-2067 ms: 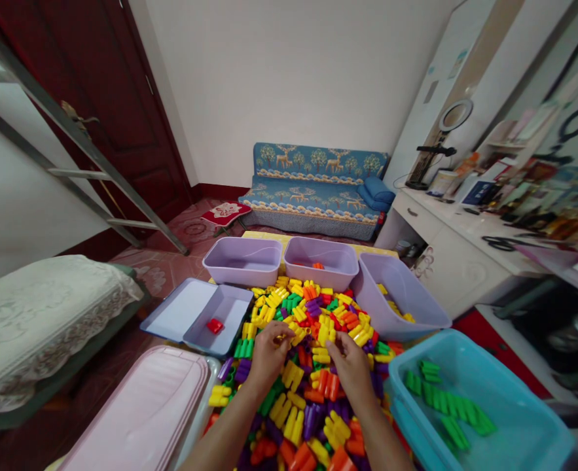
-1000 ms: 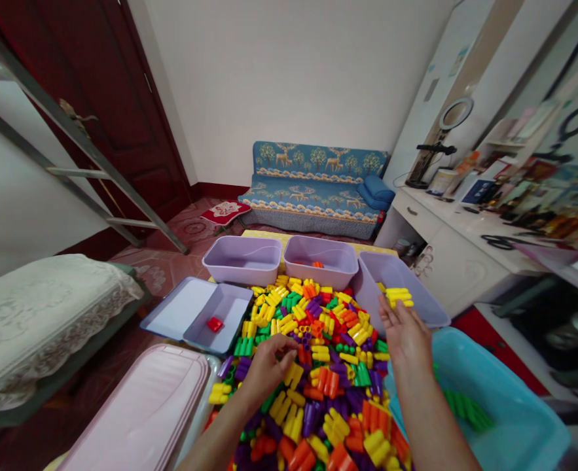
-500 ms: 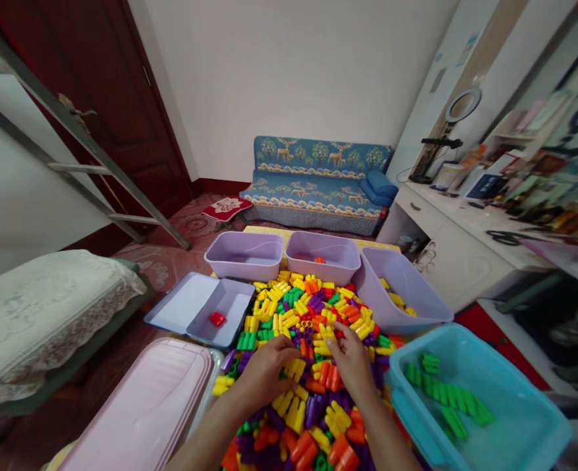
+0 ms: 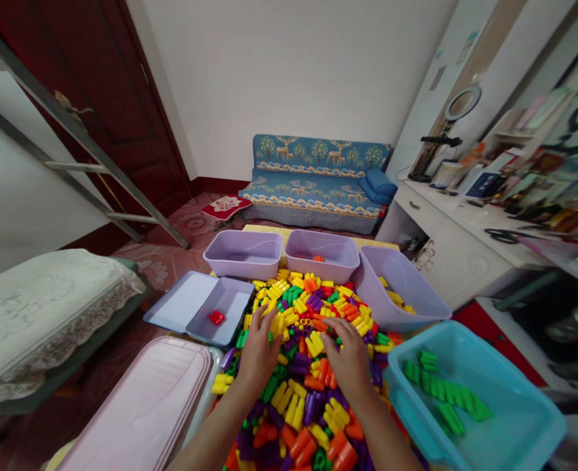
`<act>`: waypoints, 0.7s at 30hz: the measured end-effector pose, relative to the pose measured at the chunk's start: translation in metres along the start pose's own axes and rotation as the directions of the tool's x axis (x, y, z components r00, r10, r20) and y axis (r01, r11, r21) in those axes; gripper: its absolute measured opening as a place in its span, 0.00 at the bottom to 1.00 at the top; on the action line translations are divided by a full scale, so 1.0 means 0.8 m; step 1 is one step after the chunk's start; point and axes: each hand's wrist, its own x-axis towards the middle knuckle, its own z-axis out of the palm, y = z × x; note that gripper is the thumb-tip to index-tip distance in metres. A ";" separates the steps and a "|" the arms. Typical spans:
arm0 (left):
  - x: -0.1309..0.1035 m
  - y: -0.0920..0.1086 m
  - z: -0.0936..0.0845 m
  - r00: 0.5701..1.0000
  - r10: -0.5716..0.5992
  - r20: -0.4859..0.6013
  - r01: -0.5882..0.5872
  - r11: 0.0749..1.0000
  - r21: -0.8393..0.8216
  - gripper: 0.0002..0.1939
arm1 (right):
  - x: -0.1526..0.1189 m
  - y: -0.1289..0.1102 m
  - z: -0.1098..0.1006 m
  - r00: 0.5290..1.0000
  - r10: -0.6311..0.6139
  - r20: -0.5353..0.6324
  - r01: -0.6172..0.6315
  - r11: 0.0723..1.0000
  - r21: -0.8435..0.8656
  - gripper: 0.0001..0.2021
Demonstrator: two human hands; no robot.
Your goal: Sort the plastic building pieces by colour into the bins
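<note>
A heap of plastic building pieces (image 4: 296, 418), shaped like joined tubes in yellow, orange, green, purple and red, covers the table in front of me. My left hand (image 4: 260, 350) is over the heap's left part, fingers spread and pointing away, near yellow pieces and a bit of green. To its right, my right hand (image 4: 351, 360) has its fingers stretched leftward and apart from the thumb. A yellow piece (image 4: 314, 343) lies just left of that thumb, and an orange piece (image 4: 319, 324) is by the fingertips. Neither hand visibly grips a piece.
Three lilac bins stand behind the heap: the left bin (image 4: 243, 268), the middle bin (image 4: 322, 270) with orange-red pieces, the right bin (image 4: 419, 297) with yellow ones. A blue-grey box (image 4: 242, 301) contains red pieces. A turquoise tub (image 4: 514, 399) holds green ones. A pink lid (image 4: 141, 405) lies left.
My left hand has moved forward and its fingers have spread. My right hand has shifted slightly and its fingers now reach left; the yellow piece by it sits lower and farther left.
</note>
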 end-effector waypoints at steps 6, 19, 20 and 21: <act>-0.013 -0.004 0.009 0.993 0.081 0.087 -0.080 0.997 -0.008 0.17 | 0.004 -0.027 0.025 0.959 0.042 0.281 0.060 0.937 -0.345 0.21; -0.006 0.023 -0.006 0.987 -0.089 0.131 0.135 0.904 -0.405 0.24 | 0.007 -0.053 0.024 0.974 -0.002 0.225 -0.057 0.965 0.257 0.08; -0.005 0.025 -0.005 0.978 -0.126 0.168 0.192 0.859 -0.475 0.24 | 0.006 -0.055 0.023 0.972 -0.002 0.233 -0.070 0.951 0.301 0.08; -0.005 0.027 -0.005 0.966 -0.157 0.206 0.245 0.809 -0.534 0.25 | 0.004 -0.056 0.022 0.969 0.003 0.246 -0.087 0.940 0.330 0.09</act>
